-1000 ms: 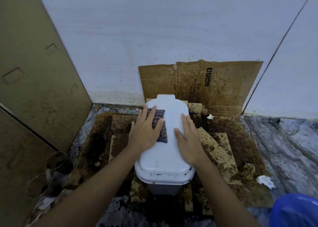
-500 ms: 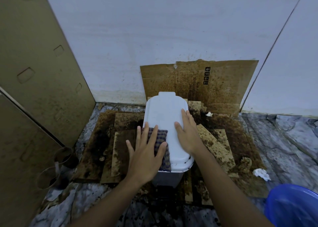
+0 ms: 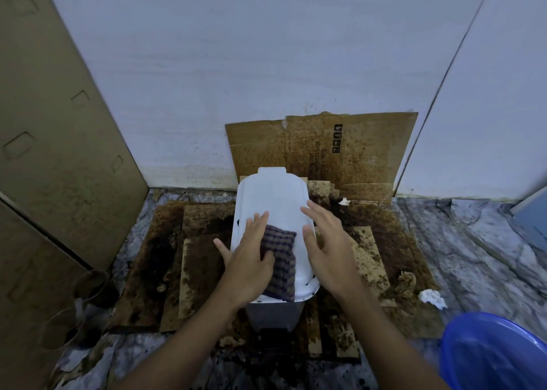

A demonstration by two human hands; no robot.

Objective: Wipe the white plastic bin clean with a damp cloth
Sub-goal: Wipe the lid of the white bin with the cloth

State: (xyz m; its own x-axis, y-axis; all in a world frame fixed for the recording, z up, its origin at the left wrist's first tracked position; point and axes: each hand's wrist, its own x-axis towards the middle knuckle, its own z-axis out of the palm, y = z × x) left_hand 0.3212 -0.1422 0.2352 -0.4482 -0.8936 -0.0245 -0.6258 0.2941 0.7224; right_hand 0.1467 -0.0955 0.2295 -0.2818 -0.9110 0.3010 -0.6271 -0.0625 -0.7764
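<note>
- Near right corner: blue basin (image 3: 497, 357), cut off by the frame; contents impossible to make out.
- Near left: two brown cups (image 3: 91, 289), upright on the floor, dark inside.
- Centre: white plastic bin (image 3: 275, 200), standing on stained floor cardboard (image 3: 204, 241), lid closed, long axis running near to far, tabbed end toward the far wall; dark specks along the lid's near rim.
- Left hand (image 3: 248, 268): flat, fingers spread, pressing a checked cloth (image 3: 279, 259) onto the lid's near half.
- Right hand (image 3: 328, 250): released, fingers spread over the lid's right edge, blurred; contact unclear.
- Right of the bin: crumpled white tissue (image 3: 432, 298).
- Far: spattered cardboard sheet (image 3: 370, 150) leaning on the wall, printed sideways "CROSS BASE", "4 SETS", plus arrow symbols.
</note>
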